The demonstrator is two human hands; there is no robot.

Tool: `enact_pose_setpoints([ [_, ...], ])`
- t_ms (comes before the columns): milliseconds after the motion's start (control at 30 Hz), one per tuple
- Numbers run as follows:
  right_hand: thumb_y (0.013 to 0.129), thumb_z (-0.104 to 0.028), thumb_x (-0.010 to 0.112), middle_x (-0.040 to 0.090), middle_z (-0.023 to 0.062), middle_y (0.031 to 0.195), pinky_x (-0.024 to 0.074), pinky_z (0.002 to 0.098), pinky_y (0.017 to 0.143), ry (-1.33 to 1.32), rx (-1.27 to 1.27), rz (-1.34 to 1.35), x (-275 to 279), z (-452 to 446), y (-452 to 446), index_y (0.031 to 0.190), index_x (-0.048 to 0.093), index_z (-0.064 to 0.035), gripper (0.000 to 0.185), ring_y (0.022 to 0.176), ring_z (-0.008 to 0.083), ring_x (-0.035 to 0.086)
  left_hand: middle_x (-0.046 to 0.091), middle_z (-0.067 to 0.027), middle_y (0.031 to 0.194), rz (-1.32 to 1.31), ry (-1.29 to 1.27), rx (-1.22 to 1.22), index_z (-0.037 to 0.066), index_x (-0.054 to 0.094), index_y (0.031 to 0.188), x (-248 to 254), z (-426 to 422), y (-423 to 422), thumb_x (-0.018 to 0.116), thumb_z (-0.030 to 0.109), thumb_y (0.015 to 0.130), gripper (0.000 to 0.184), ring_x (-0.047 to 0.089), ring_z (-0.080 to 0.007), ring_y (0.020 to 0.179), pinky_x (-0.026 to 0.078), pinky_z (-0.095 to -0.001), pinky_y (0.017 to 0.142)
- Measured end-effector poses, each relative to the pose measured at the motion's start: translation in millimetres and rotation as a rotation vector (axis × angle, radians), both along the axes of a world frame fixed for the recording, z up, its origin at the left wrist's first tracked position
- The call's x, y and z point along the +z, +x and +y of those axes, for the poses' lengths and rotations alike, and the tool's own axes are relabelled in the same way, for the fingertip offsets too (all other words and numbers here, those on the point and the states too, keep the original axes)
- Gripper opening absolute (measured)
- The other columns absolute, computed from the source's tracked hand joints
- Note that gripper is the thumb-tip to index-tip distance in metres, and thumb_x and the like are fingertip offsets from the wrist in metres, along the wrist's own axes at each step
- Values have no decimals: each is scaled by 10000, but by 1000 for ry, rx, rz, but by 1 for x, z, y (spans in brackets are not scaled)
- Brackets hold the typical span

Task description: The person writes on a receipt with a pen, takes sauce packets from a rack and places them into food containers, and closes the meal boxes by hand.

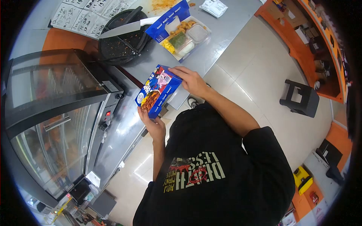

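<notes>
A blue printed cardboard food box [158, 91], its lid closed, is held between my two hands over the counter's front edge. My left hand [152, 126] grips its near left end, and my right hand [193, 81] holds the far right end. Beyond it on the steel counter stands a second blue food box [169, 23] with its lid raised. Inside are fried pieces [184, 26], a clear-lidded cup [198, 33], green flakes [178, 39] and yellow food [167, 46]. A large knife [126, 29] lies across a round black pan [124, 45] with crumbs on it.
A glass-fronted warming cabinet [56, 101] stands on the left of the counter [124, 124]. Handwritten sheets [85, 17] hang at the back. A small white packet [213, 7] lies at the far right. A black stool [299, 98] stands on the floor near orange shelving [290, 41].
</notes>
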State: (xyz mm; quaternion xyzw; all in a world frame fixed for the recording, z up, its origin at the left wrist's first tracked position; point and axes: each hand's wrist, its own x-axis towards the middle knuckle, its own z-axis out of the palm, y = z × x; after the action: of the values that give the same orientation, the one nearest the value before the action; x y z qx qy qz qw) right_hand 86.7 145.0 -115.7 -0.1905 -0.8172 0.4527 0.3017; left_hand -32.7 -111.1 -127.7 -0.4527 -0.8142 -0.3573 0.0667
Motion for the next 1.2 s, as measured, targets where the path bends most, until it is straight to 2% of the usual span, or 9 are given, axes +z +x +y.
enact_pose_setpoints([
  [133, 804, 100, 561, 640, 188, 1349, 555, 441, 1008, -17, 1, 25, -8, -3, 4, 1422, 611, -108, 653, 1180, 396, 655, 200, -356, 1640, -53, 32, -127, 164, 282, 1591, 3, -6, -4, 623, -112, 886, 830, 357, -522, 1482, 572, -427, 968],
  [233, 805, 105, 556, 643, 197, 1348, 537, 439, 1037, -21, 18, 30, -17, -2, 6, 1404, 620, -81, 630, 1196, 399, 648, 198, -356, 1640, -202, 75, -182, 174, 282, 1590, 10, -4, 5, 652, -73, 897, 824, 348, -529, 1483, 579, -445, 965],
  [267, 805, 108, 552, 644, 199, 1347, 532, 439, 1043, -15, 31, 28, -23, -2, 6, 1397, 621, -69, 622, 1200, 401, 646, 171, -335, 1651, -149, 49, -189, 76, 302, 1553, 7, -7, 2, 640, -71, 904, 746, 372, -472, 1481, 555, -456, 1041],
  [467, 814, 48, 608, 636, 238, 1332, 505, 441, 1066, -99, 104, -3, -28, -10, 14, 1340, 616, 31, 527, 1220, 421, 624, 203, -325, 1651, -130, -28, -45, 69, 359, 1496, 8, -3, 12, 652, -90, 896, 687, 394, -465, 1476, 565, -450, 1030],
  [567, 846, -36, 689, 587, 243, 1395, 526, 424, 1037, -185, 126, -31, -21, -13, 17, 1394, 557, 53, 571, 1276, 397, 593, 259, -338, 1639, -120, 67, -38, 126, 394, 1496, -2, -5, 11, 681, -72, 863, 722, 435, -545, 1426, 593, -487, 934],
  [800, 873, -300, 842, 499, 193, 1488, 513, 422, 1039, -242, 3, 69, -18, -40, 16, 1474, 485, 18, 767, 1292, 339, 555, 341, -327, 1610, 155, -25, 16, 110, 422, 1500, -6, -5, 16, 613, -104, 858, 703, 449, -558, 1408, 504, -524, 1059],
  [933, 831, -380, 876, 557, 173, 1309, 524, 351, 908, -186, -295, -94, -3, -63, 1, 1451, 534, -28, 791, 1073, 287, 584, 369, -308, 1600, 129, -47, 28, 83, 487, 1474, 3, -4, 18, 620, -100, 858, 656, 484, -533, 1392, 512, -516, 1050],
  [1067, 826, -355, 875, 542, 177, 1221, 526, 340, 906, -519, -361, -45, 6, -72, -19, 1402, 566, -14, 737, 1087, 245, 590, 378, -296, 1590, 77, -12, 11, 66, 499, 1487, 4, -2, 16, 625, -104, 869, 654, 465, -515, 1412, 469, -522, 1094],
  [1200, 815, -307, 870, 470, 189, 1337, 514, 335, 988, -630, -383, -56, 11, -70, -28, 1403, 556, 20, 742, 1167, 277, 591, 353, -325, 1589, 69, 39, -14, 24, 423, 1534, 8, -1, 16, 578, -134, 866, 703, 441, -536, 1418, 440, -538, 1114],
])
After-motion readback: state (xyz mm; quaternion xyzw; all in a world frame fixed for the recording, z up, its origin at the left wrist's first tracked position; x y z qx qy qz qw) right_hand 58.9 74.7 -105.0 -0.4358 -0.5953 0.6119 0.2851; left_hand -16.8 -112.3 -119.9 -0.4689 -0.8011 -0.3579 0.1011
